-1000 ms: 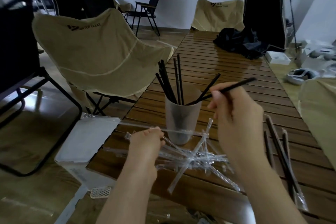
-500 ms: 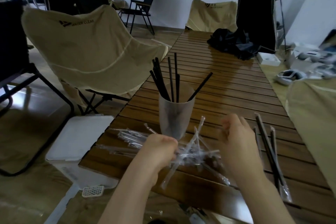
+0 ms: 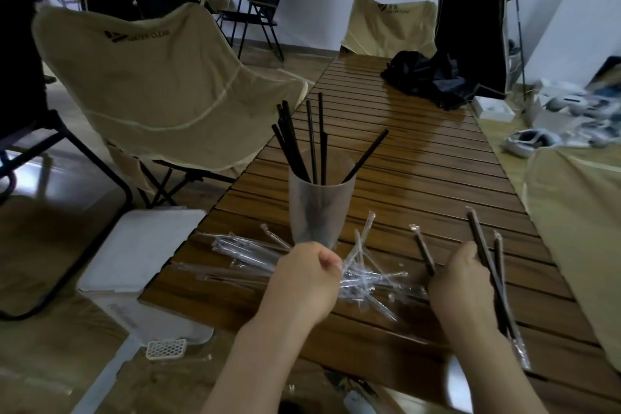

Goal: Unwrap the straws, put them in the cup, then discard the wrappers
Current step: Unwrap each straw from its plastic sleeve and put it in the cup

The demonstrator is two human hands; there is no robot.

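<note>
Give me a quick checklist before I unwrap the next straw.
1. Cup upright on the table: ok.
2. Room in the cup among the black straws: ok.
3. Wrapped straws within reach of the right hand: ok, it is touching one.
4. Right hand's grip on a wrapped straw: cannot tell, fingers hidden.
5. Left hand free to help: not ok, it is curled over the empty wrappers.
6. Wrappers discarded: not ok, still piled on the table.

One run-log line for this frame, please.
cup: holds bare straws | left hand: grips wrapper | right hand: picking wrapped straw | table
</note>
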